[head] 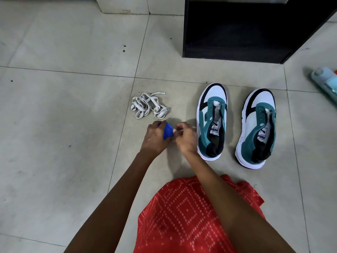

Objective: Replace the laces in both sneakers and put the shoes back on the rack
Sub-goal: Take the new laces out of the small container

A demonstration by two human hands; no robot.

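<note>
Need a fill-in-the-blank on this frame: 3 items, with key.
1. The bundle gripped by the left hand is ___ in colour.
2. The white laces lie in a pile to the ___ of the sneakers.
3. The sneakers on the floor number ___.

Missing words: blue; left; two.

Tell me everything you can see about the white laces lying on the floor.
The white laces are flat, off-white, fabric-looking strips, loosely tangled in a heap of loops on the tiled floor. One pale-tipped end sticks out toward the upper right. They lie left of the nearer sneaker, apart from it. The left hand and right hand, just nearer the camera, hold a blue lace bundle and do not touch them.
</note>
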